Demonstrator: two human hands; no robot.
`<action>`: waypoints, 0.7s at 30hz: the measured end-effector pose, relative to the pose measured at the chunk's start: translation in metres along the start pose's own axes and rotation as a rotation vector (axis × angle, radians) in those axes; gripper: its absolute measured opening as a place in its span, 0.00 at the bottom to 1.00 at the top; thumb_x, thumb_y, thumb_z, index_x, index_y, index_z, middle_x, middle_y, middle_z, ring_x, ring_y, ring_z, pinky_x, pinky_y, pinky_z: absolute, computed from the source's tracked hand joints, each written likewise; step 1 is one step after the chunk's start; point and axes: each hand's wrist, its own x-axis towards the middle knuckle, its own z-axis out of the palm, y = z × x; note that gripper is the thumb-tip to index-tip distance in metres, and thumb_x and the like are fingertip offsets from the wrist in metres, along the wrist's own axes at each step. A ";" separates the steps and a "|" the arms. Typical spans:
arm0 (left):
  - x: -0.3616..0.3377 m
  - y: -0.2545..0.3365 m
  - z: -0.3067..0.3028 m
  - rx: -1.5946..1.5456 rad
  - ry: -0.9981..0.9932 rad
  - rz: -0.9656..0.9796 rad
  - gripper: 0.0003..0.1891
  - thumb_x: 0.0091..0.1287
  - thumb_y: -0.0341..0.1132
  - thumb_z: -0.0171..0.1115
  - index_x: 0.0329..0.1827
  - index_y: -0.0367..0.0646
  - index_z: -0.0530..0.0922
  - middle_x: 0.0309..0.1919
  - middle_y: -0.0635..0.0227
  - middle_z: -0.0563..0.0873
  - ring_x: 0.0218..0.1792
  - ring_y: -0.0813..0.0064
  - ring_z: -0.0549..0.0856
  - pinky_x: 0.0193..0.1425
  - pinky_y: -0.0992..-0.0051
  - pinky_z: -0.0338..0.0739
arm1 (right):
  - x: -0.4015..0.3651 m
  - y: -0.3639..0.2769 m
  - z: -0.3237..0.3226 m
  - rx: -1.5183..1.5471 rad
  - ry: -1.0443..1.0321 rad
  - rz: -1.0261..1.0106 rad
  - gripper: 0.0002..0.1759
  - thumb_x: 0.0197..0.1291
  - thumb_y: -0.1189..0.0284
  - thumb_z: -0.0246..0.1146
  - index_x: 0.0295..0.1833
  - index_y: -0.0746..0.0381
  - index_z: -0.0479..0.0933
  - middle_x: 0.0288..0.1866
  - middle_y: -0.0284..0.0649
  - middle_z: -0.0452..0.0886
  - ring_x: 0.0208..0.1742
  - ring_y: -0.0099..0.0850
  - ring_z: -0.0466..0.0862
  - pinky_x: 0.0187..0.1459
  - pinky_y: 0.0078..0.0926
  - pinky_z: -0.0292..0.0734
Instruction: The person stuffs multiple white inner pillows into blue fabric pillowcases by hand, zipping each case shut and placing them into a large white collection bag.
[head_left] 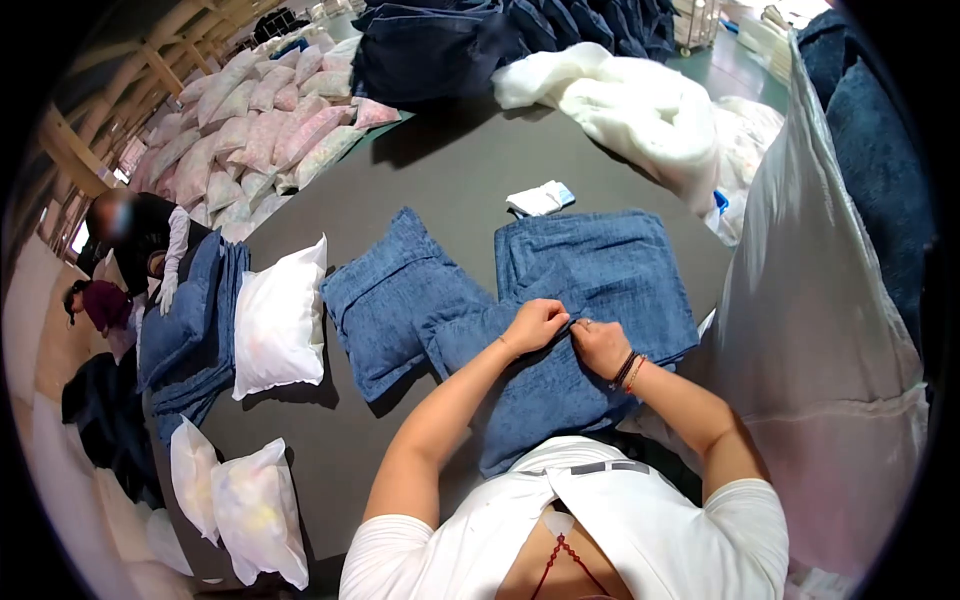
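My left hand [538, 326] and my right hand [602, 347] are close together, fingers pinched on the edge of a blue cushion cover [540, 405]. That cover lies rumpled and puffed in front of my body, its near end against my shirt. Under its far side rests a pile of flat blue covers [625, 245]. To the left, a plump blue cushion [375, 305] lies at an angle, its corner beside the cover in my hands. A white cushion insert [280, 320] sits farther left.
Two more white inserts [255, 505] lie at the table's near left. A person [140, 240] with a white glove touches blue cushions [185, 320] at the left edge. Small white packet [540, 199], white stuffing [630, 110] and blue stacks [430, 50] lie beyond; a large translucent bag [820, 330] stands right.
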 end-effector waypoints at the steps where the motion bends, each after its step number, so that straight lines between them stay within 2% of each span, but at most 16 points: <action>1: -0.002 0.007 0.005 0.121 0.079 0.100 0.12 0.68 0.36 0.61 0.36 0.33 0.83 0.27 0.55 0.85 0.31 0.65 0.84 0.38 0.64 0.77 | -0.001 0.003 0.000 -0.034 -0.009 -0.012 0.04 0.60 0.73 0.58 0.34 0.61 0.75 0.32 0.42 0.82 0.30 0.42 0.86 0.29 0.39 0.81; 2: -0.003 0.015 0.009 0.239 0.162 0.207 0.12 0.68 0.36 0.60 0.36 0.34 0.82 0.29 0.50 0.86 0.32 0.55 0.86 0.39 0.61 0.78 | -0.004 0.003 0.003 -0.034 -0.005 -0.006 0.04 0.60 0.73 0.58 0.34 0.61 0.75 0.32 0.42 0.82 0.30 0.42 0.86 0.29 0.39 0.81; 3: -0.003 0.018 0.013 0.299 0.155 0.228 0.11 0.67 0.34 0.59 0.34 0.34 0.80 0.32 0.45 0.85 0.37 0.43 0.85 0.41 0.55 0.78 | -0.007 0.003 0.007 -0.041 0.009 0.032 0.03 0.60 0.74 0.60 0.35 0.61 0.75 0.32 0.42 0.81 0.30 0.41 0.86 0.30 0.39 0.80; 5: -0.014 0.020 0.013 0.389 0.070 0.329 0.08 0.65 0.30 0.58 0.43 0.36 0.78 0.36 0.48 0.83 0.40 0.44 0.83 0.45 0.53 0.77 | -0.013 0.004 0.012 -0.014 0.023 0.140 0.02 0.60 0.76 0.61 0.38 0.62 0.77 0.35 0.42 0.82 0.33 0.42 0.86 0.33 0.39 0.81; 6: -0.026 0.024 0.009 0.444 0.040 0.419 0.11 0.62 0.26 0.58 0.48 0.37 0.77 0.38 0.48 0.82 0.42 0.45 0.82 0.46 0.53 0.77 | -0.016 0.003 0.008 -0.021 0.031 0.135 0.02 0.60 0.76 0.61 0.38 0.62 0.77 0.35 0.42 0.82 0.33 0.42 0.86 0.33 0.39 0.81; 8: -0.060 0.047 -0.007 0.611 -0.020 0.377 0.10 0.66 0.31 0.60 0.48 0.39 0.76 0.41 0.49 0.81 0.43 0.44 0.81 0.46 0.53 0.77 | -0.026 -0.005 -0.005 0.185 0.122 0.199 0.05 0.59 0.77 0.62 0.42 0.62 0.80 0.41 0.43 0.85 0.38 0.45 0.87 0.38 0.39 0.82; 9: -0.078 0.043 -0.010 0.674 -0.022 0.342 0.11 0.65 0.31 0.60 0.49 0.39 0.76 0.40 0.49 0.81 0.43 0.45 0.82 0.46 0.53 0.77 | -0.033 -0.009 -0.008 0.237 0.102 0.245 0.13 0.60 0.79 0.63 0.51 0.61 0.82 0.48 0.45 0.87 0.42 0.46 0.87 0.41 0.39 0.83; 10: -0.095 0.038 -0.014 0.737 -0.020 0.305 0.11 0.65 0.30 0.61 0.49 0.39 0.76 0.40 0.50 0.81 0.42 0.45 0.82 0.46 0.53 0.77 | -0.037 -0.016 -0.012 0.240 0.104 0.239 0.13 0.60 0.79 0.63 0.51 0.61 0.82 0.48 0.45 0.87 0.42 0.46 0.87 0.41 0.39 0.83; 12: -0.121 0.022 -0.020 0.725 0.019 0.306 0.12 0.64 0.30 0.62 0.50 0.40 0.76 0.40 0.51 0.81 0.41 0.47 0.82 0.46 0.54 0.78 | -0.043 -0.029 -0.018 0.358 0.235 0.131 0.19 0.62 0.79 0.61 0.59 0.60 0.81 0.55 0.45 0.85 0.45 0.46 0.86 0.42 0.40 0.82; 13: -0.132 0.018 -0.028 0.710 0.049 0.312 0.14 0.63 0.29 0.63 0.51 0.40 0.77 0.40 0.52 0.82 0.41 0.48 0.83 0.45 0.55 0.79 | -0.040 -0.032 -0.018 0.395 0.313 0.064 0.17 0.65 0.76 0.62 0.59 0.62 0.82 0.49 0.45 0.88 0.35 0.38 0.88 0.34 0.32 0.81; 14: -0.141 0.014 -0.036 0.710 0.047 0.301 0.14 0.63 0.29 0.63 0.51 0.40 0.77 0.40 0.52 0.82 0.41 0.48 0.83 0.45 0.55 0.79 | -0.039 -0.033 -0.022 0.405 0.308 0.065 0.17 0.65 0.76 0.62 0.59 0.62 0.82 0.49 0.45 0.88 0.35 0.38 0.88 0.34 0.32 0.81; 16: -0.157 0.015 -0.052 0.291 0.080 0.177 0.16 0.62 0.31 0.65 0.53 0.41 0.78 0.38 0.56 0.82 0.39 0.58 0.84 0.44 0.62 0.80 | -0.034 -0.029 -0.047 1.186 -0.019 0.785 0.12 0.66 0.72 0.67 0.51 0.66 0.86 0.35 0.40 0.89 0.24 0.26 0.84 0.25 0.23 0.76; 17: -0.169 0.018 -0.063 0.166 0.104 -0.154 0.18 0.62 0.35 0.69 0.54 0.41 0.79 0.37 0.60 0.82 0.36 0.68 0.83 0.42 0.69 0.80 | -0.034 -0.020 -0.033 1.151 0.125 0.823 0.11 0.66 0.70 0.69 0.45 0.68 0.87 0.26 0.34 0.85 0.17 0.16 0.76 0.20 0.16 0.67; 18: -0.181 -0.006 -0.064 0.161 0.322 -0.262 0.23 0.61 0.39 0.74 0.55 0.40 0.78 0.36 0.65 0.83 0.32 0.75 0.81 0.40 0.74 0.79 | -0.038 -0.002 -0.022 1.007 0.113 0.871 0.17 0.64 0.64 0.70 0.49 0.68 0.86 0.32 0.40 0.88 0.26 0.24 0.84 0.28 0.22 0.77; 20: -0.199 -0.038 -0.055 0.356 0.698 -0.437 0.32 0.57 0.46 0.79 0.57 0.37 0.74 0.35 0.64 0.84 0.35 0.76 0.84 0.39 0.74 0.79 | -0.035 0.007 -0.003 0.669 0.218 0.684 0.28 0.62 0.56 0.72 0.56 0.70 0.82 0.45 0.49 0.88 0.43 0.37 0.88 0.46 0.32 0.82; 21: -0.201 -0.050 -0.050 -0.373 0.606 -0.689 0.41 0.57 0.53 0.79 0.64 0.33 0.70 0.47 0.52 0.84 0.49 0.64 0.84 0.53 0.69 0.80 | -0.030 0.002 0.004 0.705 0.126 0.667 0.33 0.61 0.53 0.72 0.60 0.69 0.79 0.50 0.52 0.87 0.51 0.42 0.86 0.53 0.36 0.79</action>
